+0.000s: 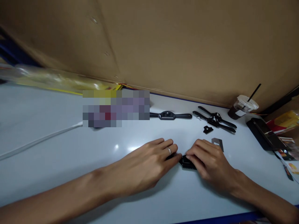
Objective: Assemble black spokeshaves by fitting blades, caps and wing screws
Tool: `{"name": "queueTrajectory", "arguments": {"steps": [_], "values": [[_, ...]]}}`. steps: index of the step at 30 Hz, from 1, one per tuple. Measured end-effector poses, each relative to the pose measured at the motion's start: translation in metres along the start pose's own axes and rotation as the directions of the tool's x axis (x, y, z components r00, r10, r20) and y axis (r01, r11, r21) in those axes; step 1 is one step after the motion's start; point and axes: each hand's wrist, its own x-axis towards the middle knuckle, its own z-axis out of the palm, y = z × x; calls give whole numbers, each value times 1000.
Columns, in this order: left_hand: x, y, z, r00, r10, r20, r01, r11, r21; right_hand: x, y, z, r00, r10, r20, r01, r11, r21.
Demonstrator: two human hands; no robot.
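A black metal tool (188,164) lies between my two hands on the white table. My left hand (155,160), a ring on one finger, is closed around the tool's left end, most of which it hides. At the tool's middle and right side, my right hand (207,158) has its fingers pinched on the black part. Just behind my right hand is a flat grey blade (218,143). A small black plate (207,129) sits farther back, near two crossed black-handled tools (214,119). Another black two-handled tool (167,115) lies to their left.
A cup with a straw (241,107) stands at the back right, beside a black case (263,133). A white cable (42,140) crosses the left side of the table (88,149). Plastic-wrapped yellow material (58,81) lies along the brown back panel (175,49). One area is pixelated.
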Motion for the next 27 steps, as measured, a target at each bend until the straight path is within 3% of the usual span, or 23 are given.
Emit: {"name": "queueTrajectory", "arguments": {"steps": [4,10,13,16,18,27], "values": [[1,1,0,1000,-20,-5,20,1000,-1,1,-2,0,999,-4,42,7,996,-87],[1,4,1,1000,-25,-7,25,1000,-7,3,0,-4,997,42,61,-42,999,-6],[1,5,0,999,-29,-17,29,1000,-4,7,1,-6,983,168,70,-174,981,85],[0,6,0,1000,-22,-7,22,1000,-9,9,1,-7,926,352,138,-373,910,183],[-1,6,0,1000,-24,-4,24,1000,-15,11,1,-7,905,395,159,-422,883,206],[0,6,0,999,-39,-2,39,999,-31,5,9,-16,972,184,148,-178,982,-57]]}}
